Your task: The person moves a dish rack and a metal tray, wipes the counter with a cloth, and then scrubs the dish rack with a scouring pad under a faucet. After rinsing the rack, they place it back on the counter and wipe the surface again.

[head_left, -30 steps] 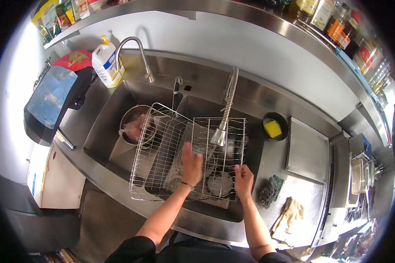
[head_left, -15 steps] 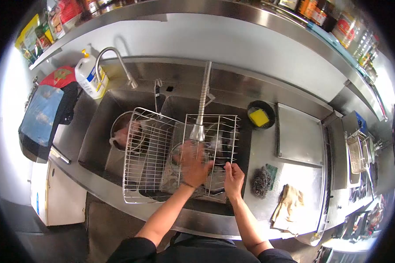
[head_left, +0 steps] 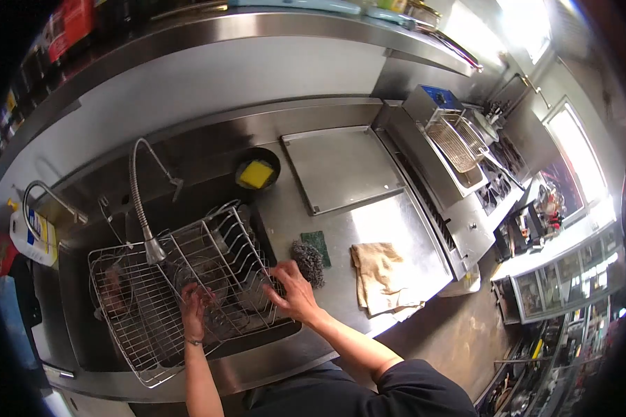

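Note:
A wire dish rack (head_left: 142,306) rests across the double sink, slanted in view. My left hand (head_left: 193,311) is over the middle of the rack, fingers apart and slightly curled, with nothing seen in it. At the rack's right edge, my right hand (head_left: 295,292) has thumb and fingers spread, fingertips close to the end wires. Below the wires, glassy items show in the basin, partly hidden by the rack. A spring-hose spray tap (head_left: 155,249) hangs just behind my left hand.
Right of the sink lie a steel-wool scrubber (head_left: 307,264), a green scouring pad (head_left: 317,244) and a tan cloth (head_left: 379,278). A dark bowl (head_left: 270,158) holds a yellow sponge (head_left: 256,174). Behind them is a flat metal tray (head_left: 344,167); a fryer basket (head_left: 455,142) stands farther right.
The view has swung to the right. My right hand has gone from closed fingers at the rack's edge to spread ones. The rack now sits more slanted in view.

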